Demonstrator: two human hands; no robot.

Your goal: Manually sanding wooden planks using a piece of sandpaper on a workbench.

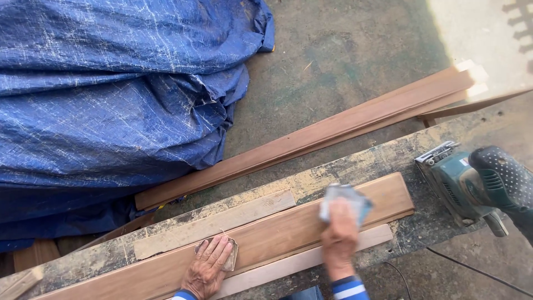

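A long reddish-brown wooden board point(283, 230) lies along a worn workbench point(361, 164). My right hand point(340, 239) presses a folded grey sheet of sandpaper point(344, 200) onto the board near its right end. My left hand point(208, 266) rests flat on the board further left, fingers spread over a small tan scrap of sandpaper point(232, 256). A pale thin slat point(214, 222) lies beside the board on its far side, and another pale strip point(311, 258) runs along its near side.
A teal electric sander point(466, 180) with a black handle sits on the bench's right end, its cord point(477, 271) trailing over the concrete floor. A blue tarpaulin point(111, 89) covers a heap at upper left. Longer brown boards point(333, 130) lie on the ground beyond the bench.
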